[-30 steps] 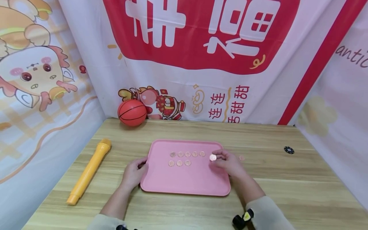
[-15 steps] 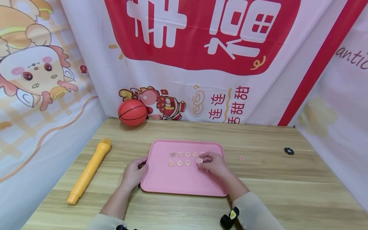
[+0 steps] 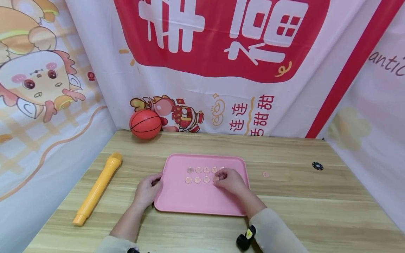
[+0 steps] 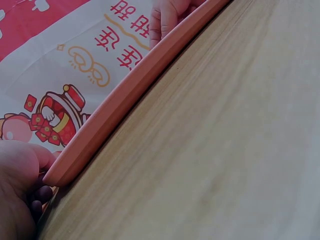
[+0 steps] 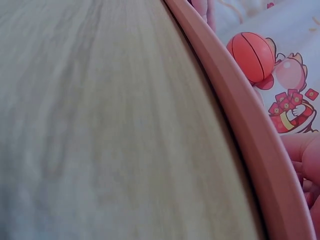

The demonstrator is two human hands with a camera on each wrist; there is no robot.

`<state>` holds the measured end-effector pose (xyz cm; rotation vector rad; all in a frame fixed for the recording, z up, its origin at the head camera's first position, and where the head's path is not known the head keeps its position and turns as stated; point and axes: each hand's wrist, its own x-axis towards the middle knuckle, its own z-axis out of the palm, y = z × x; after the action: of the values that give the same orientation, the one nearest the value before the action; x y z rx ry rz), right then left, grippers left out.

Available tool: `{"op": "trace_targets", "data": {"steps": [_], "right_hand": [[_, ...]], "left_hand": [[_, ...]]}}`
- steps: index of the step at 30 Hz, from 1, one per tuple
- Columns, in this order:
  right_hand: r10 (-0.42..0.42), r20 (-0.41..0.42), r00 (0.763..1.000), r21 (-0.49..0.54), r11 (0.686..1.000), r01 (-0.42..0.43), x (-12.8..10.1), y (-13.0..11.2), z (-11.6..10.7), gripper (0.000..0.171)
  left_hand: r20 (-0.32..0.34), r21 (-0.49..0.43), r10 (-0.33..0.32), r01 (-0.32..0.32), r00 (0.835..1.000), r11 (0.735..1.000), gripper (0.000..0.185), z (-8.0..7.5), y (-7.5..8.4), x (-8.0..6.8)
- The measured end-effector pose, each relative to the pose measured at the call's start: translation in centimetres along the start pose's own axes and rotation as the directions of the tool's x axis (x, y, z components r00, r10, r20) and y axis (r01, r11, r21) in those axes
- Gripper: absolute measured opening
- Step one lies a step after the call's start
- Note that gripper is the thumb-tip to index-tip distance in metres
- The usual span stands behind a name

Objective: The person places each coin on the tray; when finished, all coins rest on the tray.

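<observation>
A pink tray point(image 3: 190, 200) lies on the wooden table, with copper-coloured coins point(image 3: 206, 170) in two rows on it. Several make up the far row; three coins point(image 3: 197, 180) lie in the near row. My left hand point(image 3: 147, 193) grips the tray's left edge; in the left wrist view its thumb lies at the rim point(image 4: 100, 122), with fingers curled below. My right hand point(image 3: 233, 182) pinches a coin point(image 3: 216, 179) at the right end of the near row, close over the tray, and partly hides the far row's last coin. The right wrist view hides the coin behind the tray wall point(image 5: 250, 135).
One more coin point(image 3: 266, 174) lies on the table right of the tray, and a black patterned chip point(image 3: 317, 166) farther right. A yellow toy microphone point(image 3: 98, 189) lies at left. A small red basketball point(image 3: 145, 124) sits at the back left against the printed cloth point(image 3: 202, 84).
My right hand has carried the coin leftward over the tray, from its right edge to the end of the near row. The left hand has stayed on the tray's edge.
</observation>
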<state>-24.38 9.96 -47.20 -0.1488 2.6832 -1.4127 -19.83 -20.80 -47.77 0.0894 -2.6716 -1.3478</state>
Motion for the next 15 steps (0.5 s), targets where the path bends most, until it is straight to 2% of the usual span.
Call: {"op": "trace_targets", "data": {"steps": [5, 15], "right_hand": [[0.038, 0.018, 0.999, -0.028, 0.999, -0.038, 0.00, -0.51, -0.07, 0.023], [0.040, 0.021, 0.999, -0.048, 0.998, -0.038, -0.24, -0.83, -0.19, 0.025]], "left_hand": [[0.004, -0.004, -0.001, 0.001, 1.000, 1.000, 0.036, -0.03, 0.02, 0.00], [0.001, -0.005, 0.001, -0.001, 1.000, 1.000, 0.036, -0.01, -0.02, 0.02]]}}
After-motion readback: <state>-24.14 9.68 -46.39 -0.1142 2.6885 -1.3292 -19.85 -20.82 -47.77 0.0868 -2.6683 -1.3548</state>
